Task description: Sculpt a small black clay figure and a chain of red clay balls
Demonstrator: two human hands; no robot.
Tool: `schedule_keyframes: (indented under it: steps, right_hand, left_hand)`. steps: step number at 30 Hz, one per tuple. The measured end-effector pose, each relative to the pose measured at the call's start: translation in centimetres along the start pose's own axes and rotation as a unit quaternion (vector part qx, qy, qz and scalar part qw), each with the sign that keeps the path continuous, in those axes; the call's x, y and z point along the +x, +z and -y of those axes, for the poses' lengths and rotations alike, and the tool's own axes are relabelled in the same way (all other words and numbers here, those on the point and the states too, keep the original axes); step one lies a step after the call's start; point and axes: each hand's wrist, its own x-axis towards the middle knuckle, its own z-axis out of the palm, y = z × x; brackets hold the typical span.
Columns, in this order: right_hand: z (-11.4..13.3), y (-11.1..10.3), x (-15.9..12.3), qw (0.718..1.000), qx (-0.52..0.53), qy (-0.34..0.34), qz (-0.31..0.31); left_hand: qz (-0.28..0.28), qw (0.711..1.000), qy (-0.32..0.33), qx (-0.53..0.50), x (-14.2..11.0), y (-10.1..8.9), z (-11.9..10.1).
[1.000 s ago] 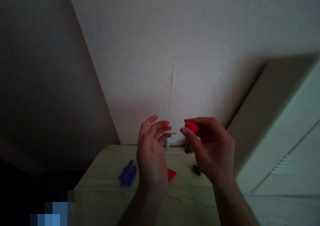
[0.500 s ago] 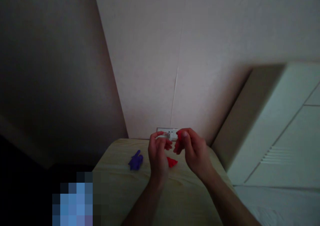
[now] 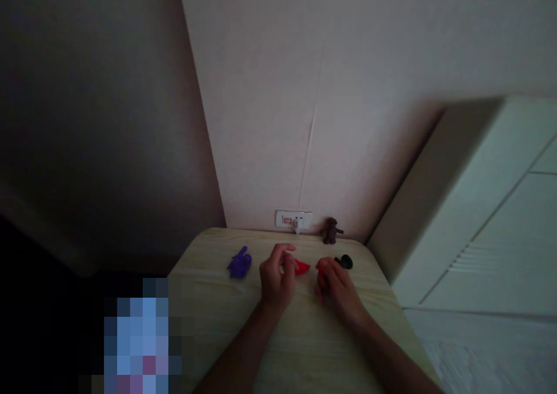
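My left hand [image 3: 277, 278] is low over the table with its fingers curled and its thumb across the pale end of a red pointed piece [image 3: 301, 267]. The red tip sticks out to the right. My right hand [image 3: 339, 289] pinches a small red lump [image 3: 322, 265], partly hidden by the fingers and blurred; it looks like soft modelling clay. To the left of my hands lies a purple piece [image 3: 239, 263] of irregular shape with a narrow stub. Just behind my right hand sits a small black rounded object [image 3: 346, 261], partly covered.
The light wooden table [image 3: 304, 353] has rounded back corners and meets the wall. A small brown figure [image 3: 331, 231] stands at its back edge. A wall socket [image 3: 293, 219] with a white plug is behind. A pale cabinet [image 3: 478, 226] rises at the right.
Both hands have come down towards the table and apart, the left one onto the red pointed piece. The brown figure and black object now show. My view has shifted slightly.
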Motion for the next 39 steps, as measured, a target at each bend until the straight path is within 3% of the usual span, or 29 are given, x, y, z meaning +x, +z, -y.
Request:
schedule_keyframes:
  steps: [5, 13, 17, 25, 32, 39]
  right_hand:
    - [-1.5, -0.9, -0.3, 0.999, -0.023, 0.040, -0.011]
    - [-0.6, -1.2, -0.3, 0.999, 0.035, -0.041, 0.007]
    - [-1.1, -1.1, 0.0, 0.998, 0.061, -0.020, 0.015]
    - [-1.6, -1.3, 0.2, 0.999, 0.009, 0.043, 0.018]
    - [-1.2, -1.3, 0.2, 0.998, 0.026, -0.032, 0.043]
    - [-1.1, -1.3, 0.1, 0.999, 0.049, -0.001, 0.019]
  left_hand:
    - [0.023, 0.998, 0.017, 0.055, -0.1, -0.3, 1.1]
    - [0.050, 0.993, 0.034, 0.099, -0.3, -0.3, 1.5]
    - [0.043, 0.993, 0.040, 0.103, 0.0, -0.3, 1.9]
    - [0.029, 0.988, 0.081, 0.130, 0.5, -0.2, 3.1]
    - [0.031, 0.986, 0.084, 0.140, 0.4, -0.2, 3.0]
    - [0.026, 0.984, 0.082, 0.153, 0.5, -0.2, 3.5]
